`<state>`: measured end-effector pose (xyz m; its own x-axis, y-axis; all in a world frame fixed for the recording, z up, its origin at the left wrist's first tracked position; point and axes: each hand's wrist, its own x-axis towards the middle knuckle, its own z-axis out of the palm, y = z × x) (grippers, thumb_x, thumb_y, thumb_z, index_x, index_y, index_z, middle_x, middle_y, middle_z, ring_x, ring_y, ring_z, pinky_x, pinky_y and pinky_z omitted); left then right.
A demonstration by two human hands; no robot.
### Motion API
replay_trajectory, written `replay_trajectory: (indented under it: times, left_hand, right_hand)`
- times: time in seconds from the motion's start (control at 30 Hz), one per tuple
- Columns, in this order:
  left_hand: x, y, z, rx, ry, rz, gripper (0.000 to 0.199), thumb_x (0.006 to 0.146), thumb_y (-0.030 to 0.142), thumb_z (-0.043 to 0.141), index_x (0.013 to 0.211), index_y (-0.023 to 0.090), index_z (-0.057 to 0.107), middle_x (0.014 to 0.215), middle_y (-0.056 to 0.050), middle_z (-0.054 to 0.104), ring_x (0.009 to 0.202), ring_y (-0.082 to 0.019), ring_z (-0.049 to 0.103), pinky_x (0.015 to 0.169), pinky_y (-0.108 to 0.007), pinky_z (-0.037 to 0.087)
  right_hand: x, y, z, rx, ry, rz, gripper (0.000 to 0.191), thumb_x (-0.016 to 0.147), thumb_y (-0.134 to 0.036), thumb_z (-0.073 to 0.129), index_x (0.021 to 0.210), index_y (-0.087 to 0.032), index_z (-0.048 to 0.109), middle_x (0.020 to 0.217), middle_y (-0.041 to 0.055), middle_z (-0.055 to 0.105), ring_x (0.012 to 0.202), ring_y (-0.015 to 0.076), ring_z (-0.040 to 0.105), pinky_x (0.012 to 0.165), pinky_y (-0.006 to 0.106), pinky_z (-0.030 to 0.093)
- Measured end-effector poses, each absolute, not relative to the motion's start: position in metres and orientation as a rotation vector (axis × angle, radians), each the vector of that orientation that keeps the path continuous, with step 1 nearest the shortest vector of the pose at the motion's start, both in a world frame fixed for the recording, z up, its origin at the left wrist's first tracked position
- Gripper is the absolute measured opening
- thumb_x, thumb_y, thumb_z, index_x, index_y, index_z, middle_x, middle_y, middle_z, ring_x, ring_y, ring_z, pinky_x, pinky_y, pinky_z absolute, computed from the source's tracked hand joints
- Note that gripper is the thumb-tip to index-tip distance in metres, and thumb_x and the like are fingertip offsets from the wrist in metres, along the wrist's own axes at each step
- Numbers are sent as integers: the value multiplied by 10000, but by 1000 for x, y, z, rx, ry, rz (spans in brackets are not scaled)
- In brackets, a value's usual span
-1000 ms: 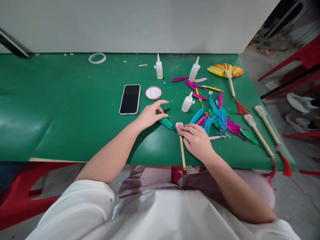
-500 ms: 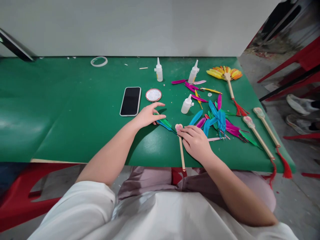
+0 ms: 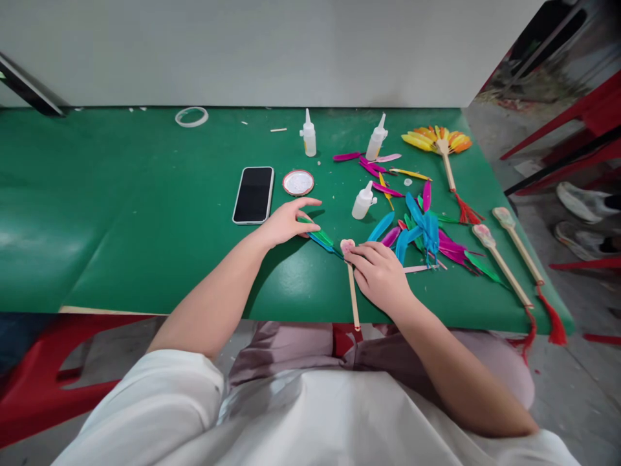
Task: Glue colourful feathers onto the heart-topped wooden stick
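Observation:
My left hand [image 3: 290,221] is at the outer ends of a green feather [image 3: 317,233] and a blue feather [image 3: 324,243]; its index finger is stretched out, and the lower fingers are partly hidden. The feathers' quills reach the head of a wooden stick [image 3: 352,294]. On that pink, heart-shaped head [image 3: 347,246] rest the closed fingertips of my right hand [image 3: 381,272]. The stick's lower end lies at the table's front edge.
Three glue bottles [image 3: 363,200] stand behind my hands, near a round lid [image 3: 297,182] and a phone [image 3: 253,195]. Loose feathers [image 3: 429,233] lie to the right, with a yellow-orange feather fan [image 3: 442,144] and two tasselled sticks [image 3: 504,268] beyond.
The fingers of my left hand have shifted slightly at the green and blue feathers. My right hand stays on the stick's head.

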<state>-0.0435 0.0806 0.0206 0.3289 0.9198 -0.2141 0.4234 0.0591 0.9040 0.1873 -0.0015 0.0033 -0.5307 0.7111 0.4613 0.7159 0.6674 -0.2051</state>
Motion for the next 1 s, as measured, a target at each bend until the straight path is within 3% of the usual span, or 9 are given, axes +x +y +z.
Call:
replay_trajectory:
  times: [0.57,0.77,1.0]
  left_hand:
    - [-42,80,20,1584,1275,589,562,699,229,695,1222,216,490,760,-24,610,633,-124,597,586,-259,543]
    - [-42,80,21,1590,1269,582,562,700,232,694,1223,219,488,768,-25,611,653,-130,603,590,-257,541]
    - [-42,80,22,1603,1265,583,555,703,245,693,1218,213,491,748,-15,603,630,-120,602,592,-249,536]
  right_hand:
    - [183,-2,5,-1165,-2378,-81,223,848,-166,476,934,-208,677,971,59,670,929,198,522,796,364,429]
    - [185,-3,3,-1159,-2366,-57,237,841,-146,475,953,-211,673,1007,57,658,986,210,507,827,368,422]
    - [194,1,0,-1163,-2206,39,323,793,-84,454,1032,-195,642,976,55,642,920,202,502,807,358,447]
